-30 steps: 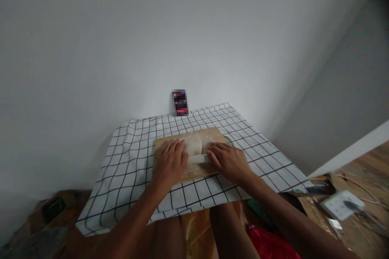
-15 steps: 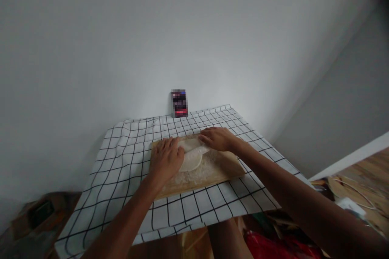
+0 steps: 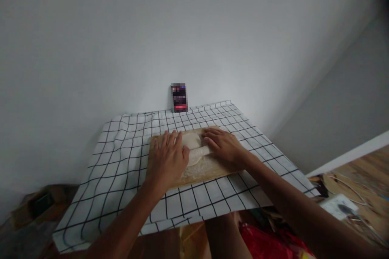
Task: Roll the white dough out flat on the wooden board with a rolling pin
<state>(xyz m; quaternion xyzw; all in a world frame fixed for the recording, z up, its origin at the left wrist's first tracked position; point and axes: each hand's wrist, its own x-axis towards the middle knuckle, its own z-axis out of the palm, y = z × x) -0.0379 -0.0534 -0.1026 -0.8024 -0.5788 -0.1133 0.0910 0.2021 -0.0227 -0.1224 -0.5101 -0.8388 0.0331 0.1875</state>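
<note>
A pale rolling pin lies across a flat round sheet of dough. Under the dough is a floured wooden board. My left hand rests over the pin's left end, fingers stretched forward and spread, thumb beside the dough. Over the right end lies my right hand, its fingers extended flat towards the board's far edge. Both palms cover the ends of the pin, so those ends are hidden. Dough shows on the far and near sides of the pin.
A black-and-white checked cloth covers the table. A phone-like device with a blurred screen leans on the wall at the back. Below right are a white power strip and a red plastic bag. A cardboard box stands lower left.
The rolling pin has come nearer to me across the dough, baring dough on its far side. Both hands have moved back with it, and their fingers are more stretched out. The view has tilted slightly.
</note>
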